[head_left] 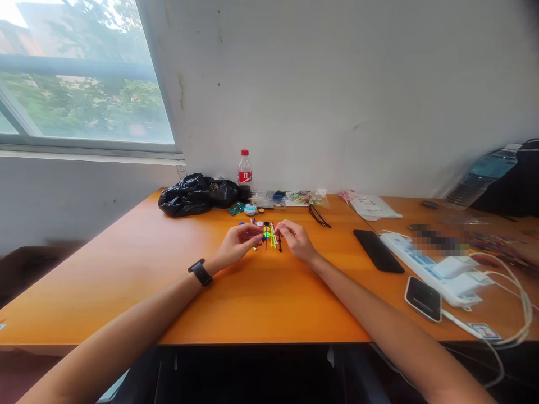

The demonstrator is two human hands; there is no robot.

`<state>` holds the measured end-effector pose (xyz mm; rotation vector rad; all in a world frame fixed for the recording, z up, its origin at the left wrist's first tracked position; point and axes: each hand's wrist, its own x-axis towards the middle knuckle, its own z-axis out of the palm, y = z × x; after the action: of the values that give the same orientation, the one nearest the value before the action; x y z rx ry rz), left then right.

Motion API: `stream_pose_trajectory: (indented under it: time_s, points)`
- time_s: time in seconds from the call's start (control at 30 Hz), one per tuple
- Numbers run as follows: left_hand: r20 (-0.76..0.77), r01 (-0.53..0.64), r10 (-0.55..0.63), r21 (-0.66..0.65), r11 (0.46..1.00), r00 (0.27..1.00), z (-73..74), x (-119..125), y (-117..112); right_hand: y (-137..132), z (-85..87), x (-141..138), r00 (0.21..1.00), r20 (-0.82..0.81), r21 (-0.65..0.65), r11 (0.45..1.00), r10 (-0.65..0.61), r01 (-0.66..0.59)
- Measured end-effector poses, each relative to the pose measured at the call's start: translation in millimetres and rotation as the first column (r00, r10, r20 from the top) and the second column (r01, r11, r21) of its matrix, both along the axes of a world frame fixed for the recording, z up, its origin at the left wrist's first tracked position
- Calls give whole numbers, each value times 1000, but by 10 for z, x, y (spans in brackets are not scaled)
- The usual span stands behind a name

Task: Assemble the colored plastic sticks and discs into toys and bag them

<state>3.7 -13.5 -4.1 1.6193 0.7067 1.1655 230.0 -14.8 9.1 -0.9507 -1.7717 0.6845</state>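
Note:
Both my hands meet over the middle of the orange table [126,280]. My left hand [238,243], with a black watch [200,272] on its wrist, pinches small coloured plastic pieces [269,234]: green, yellow and black sticks and little discs. My right hand [296,238] is curled with its fingertips closed on the same small cluster from the right. Several more tiny coloured parts lie on the table just behind the hands. The pieces are too small to name exactly.
A black plastic bag [193,194], a red-capped bottle [245,168] and clear bags of small parts [290,198] stand by the wall. Black glasses [319,216], a dark phone [378,250], a white power strip [438,269] with cables and a second phone [423,298] lie to the right.

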Motion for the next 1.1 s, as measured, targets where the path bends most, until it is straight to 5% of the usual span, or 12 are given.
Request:
stream_pose_trajectory:
  time_s: [0.2,0.53,0.67,0.87,1.1]
  points:
    - [61,82,-74,-141,987,995,87,-17,-34,-54,-24,-34,988,15,-74,986,154,-152]
    - [33,365,-383,-388,846,923,6,23,-149,-10,-86,-13,996,-5,-141,986,94,-93]
    - [-152,352,-402,-271,896,903,-3,0,-126,10,-132,-12,996,9,-141,986,86,-83]
    - [-324,249,-236,-2,969,916,-22,17,-135,34,-103,22,998,21,-115,992,55,-52]
    - [-537,289,-61,351,891,841,120,10,-236,200,-110,184,961,189,50,979,-202,196]
